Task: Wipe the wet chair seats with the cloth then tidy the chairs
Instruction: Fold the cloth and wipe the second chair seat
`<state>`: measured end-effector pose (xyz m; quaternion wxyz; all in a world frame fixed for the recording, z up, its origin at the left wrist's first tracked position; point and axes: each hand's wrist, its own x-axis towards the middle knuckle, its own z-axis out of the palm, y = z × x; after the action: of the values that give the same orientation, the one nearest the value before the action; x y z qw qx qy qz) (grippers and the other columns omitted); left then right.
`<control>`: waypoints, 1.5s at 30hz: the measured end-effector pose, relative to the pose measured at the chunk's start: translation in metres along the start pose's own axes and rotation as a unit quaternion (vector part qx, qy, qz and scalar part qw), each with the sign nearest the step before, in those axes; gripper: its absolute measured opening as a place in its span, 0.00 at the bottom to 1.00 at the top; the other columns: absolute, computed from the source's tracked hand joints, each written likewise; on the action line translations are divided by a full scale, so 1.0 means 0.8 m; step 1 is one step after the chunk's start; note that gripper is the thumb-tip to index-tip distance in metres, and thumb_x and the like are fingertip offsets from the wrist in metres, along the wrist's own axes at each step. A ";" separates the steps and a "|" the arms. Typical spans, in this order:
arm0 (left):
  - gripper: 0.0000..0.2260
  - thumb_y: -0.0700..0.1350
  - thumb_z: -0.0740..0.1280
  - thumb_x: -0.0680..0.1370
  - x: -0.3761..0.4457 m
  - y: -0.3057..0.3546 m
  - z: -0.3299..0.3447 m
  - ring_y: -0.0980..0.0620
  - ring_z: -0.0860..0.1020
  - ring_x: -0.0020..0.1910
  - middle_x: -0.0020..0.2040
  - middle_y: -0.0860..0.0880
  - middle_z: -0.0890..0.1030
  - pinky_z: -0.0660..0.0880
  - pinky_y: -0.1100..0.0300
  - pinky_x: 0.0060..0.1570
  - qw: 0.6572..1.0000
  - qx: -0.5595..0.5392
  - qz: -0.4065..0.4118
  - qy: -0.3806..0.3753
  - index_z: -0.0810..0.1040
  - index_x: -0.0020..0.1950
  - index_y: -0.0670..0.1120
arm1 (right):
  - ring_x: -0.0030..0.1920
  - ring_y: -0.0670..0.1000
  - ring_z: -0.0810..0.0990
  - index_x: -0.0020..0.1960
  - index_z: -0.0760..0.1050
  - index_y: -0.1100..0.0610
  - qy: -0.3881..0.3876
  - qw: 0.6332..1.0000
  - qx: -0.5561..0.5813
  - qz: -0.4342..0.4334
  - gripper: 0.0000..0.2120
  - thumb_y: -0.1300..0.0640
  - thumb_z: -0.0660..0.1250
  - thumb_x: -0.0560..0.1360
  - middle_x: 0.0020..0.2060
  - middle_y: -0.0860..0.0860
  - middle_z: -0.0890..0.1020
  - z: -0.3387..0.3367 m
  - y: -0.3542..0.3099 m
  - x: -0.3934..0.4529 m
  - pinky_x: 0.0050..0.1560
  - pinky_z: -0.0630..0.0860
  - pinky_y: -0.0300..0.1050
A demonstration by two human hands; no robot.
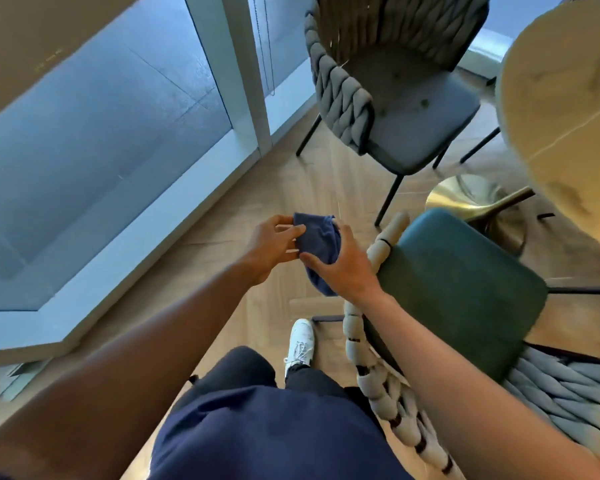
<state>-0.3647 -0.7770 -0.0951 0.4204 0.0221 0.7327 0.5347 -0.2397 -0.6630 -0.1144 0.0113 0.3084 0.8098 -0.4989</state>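
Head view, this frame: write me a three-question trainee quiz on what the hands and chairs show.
1. True or false: both hands hold the blue cloth.
2. Which seat shows dark wet spots? A) grey chair seat B) green chair seat
3. Fill in: the cloth is held above the ____, touching neither seat.

Key
1. True: left hand and right hand grip it between them.
2. A.
3. Floor.

Bare forearms, no sleeves reaching the wrists; a navy top (274,434), dark trousers (243,368), possibly navy too, and one white lace-up sneaker (300,342) showing below.
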 end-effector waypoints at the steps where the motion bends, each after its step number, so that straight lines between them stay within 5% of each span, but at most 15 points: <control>1: 0.09 0.44 0.68 0.82 0.014 0.015 0.003 0.53 0.85 0.46 0.53 0.48 0.83 0.81 0.62 0.39 1.000 0.012 0.009 -0.010 0.76 0.62 0.45 | 0.68 0.50 0.75 0.77 0.59 0.49 0.002 1.000 -0.014 0.002 0.42 0.40 0.76 0.71 0.71 0.49 0.74 -0.008 -0.004 0.015 0.64 0.74 0.43; 6: 0.05 0.44 0.67 0.82 0.097 0.079 0.015 0.57 0.83 0.47 0.49 0.53 0.82 0.80 0.65 0.41 0.995 0.075 0.033 -0.061 0.75 0.57 0.49 | 0.62 0.53 0.79 0.73 0.68 0.52 0.078 0.996 -0.027 0.017 0.35 0.48 0.77 0.70 0.64 0.51 0.79 -0.043 -0.014 0.095 0.61 0.76 0.47; 10: 0.12 0.49 0.64 0.83 0.175 0.121 0.028 0.54 0.82 0.53 0.54 0.50 0.83 0.78 0.62 0.50 0.985 0.135 0.056 -0.091 0.76 0.63 0.46 | 0.58 0.51 0.79 0.68 0.72 0.54 0.139 0.989 0.003 0.051 0.28 0.56 0.77 0.71 0.60 0.51 0.81 -0.072 -0.021 0.159 0.59 0.77 0.45; 15: 0.14 0.51 0.61 0.84 0.285 0.181 0.042 0.53 0.80 0.56 0.58 0.50 0.81 0.76 0.59 0.57 0.956 0.230 0.099 -0.151 0.77 0.65 0.47 | 0.53 0.46 0.76 0.64 0.75 0.55 0.232 0.966 0.039 0.109 0.22 0.57 0.75 0.73 0.54 0.47 0.80 -0.107 -0.029 0.244 0.50 0.70 0.29; 18: 0.13 0.50 0.62 0.84 0.339 0.220 0.046 0.55 0.79 0.55 0.57 0.51 0.81 0.74 0.65 0.51 0.941 0.267 0.117 -0.172 0.77 0.65 0.47 | 0.53 0.46 0.77 0.63 0.76 0.59 0.278 0.946 0.084 0.143 0.19 0.61 0.74 0.74 0.53 0.46 0.79 -0.123 -0.039 0.285 0.48 0.68 0.20; 26: 0.13 0.49 0.62 0.84 0.453 0.320 0.059 0.61 0.76 0.47 0.53 0.53 0.80 0.67 0.81 0.38 0.888 0.354 0.189 -0.222 0.77 0.66 0.46 | 0.47 0.40 0.78 0.61 0.76 0.55 0.362 0.898 0.154 0.195 0.18 0.58 0.75 0.74 0.49 0.44 0.80 -0.168 -0.055 0.385 0.46 0.72 0.23; 33: 0.11 0.50 0.64 0.83 0.535 0.347 0.092 0.54 0.81 0.54 0.54 0.53 0.81 0.78 0.57 0.58 0.884 0.356 0.186 -0.241 0.77 0.64 0.49 | 0.49 0.42 0.79 0.62 0.76 0.55 0.369 0.884 0.188 0.216 0.20 0.56 0.77 0.72 0.51 0.45 0.81 -0.211 -0.035 0.469 0.47 0.74 0.27; 35: 0.10 0.49 0.65 0.82 0.560 0.348 0.105 0.54 0.81 0.55 0.55 0.53 0.82 0.77 0.54 0.62 0.888 0.353 0.181 -0.233 0.77 0.63 0.50 | 0.52 0.46 0.80 0.62 0.77 0.55 0.360 0.887 0.191 0.217 0.20 0.56 0.77 0.72 0.52 0.46 0.81 -0.223 -0.020 0.496 0.53 0.78 0.35; 45: 0.14 0.47 0.67 0.81 0.708 0.350 0.178 0.55 0.80 0.56 0.59 0.50 0.82 0.68 0.72 0.54 0.899 0.398 0.101 -0.150 0.78 0.66 0.45 | 0.49 0.46 0.80 0.59 0.76 0.51 0.241 0.919 0.178 0.255 0.19 0.56 0.77 0.70 0.48 0.43 0.80 -0.293 0.082 0.681 0.50 0.77 0.39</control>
<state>-0.7558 -0.2754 -0.2167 0.4256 0.3413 0.8063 0.2287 -0.5789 -0.1858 -0.2272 -0.1124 0.6123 0.5798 -0.5256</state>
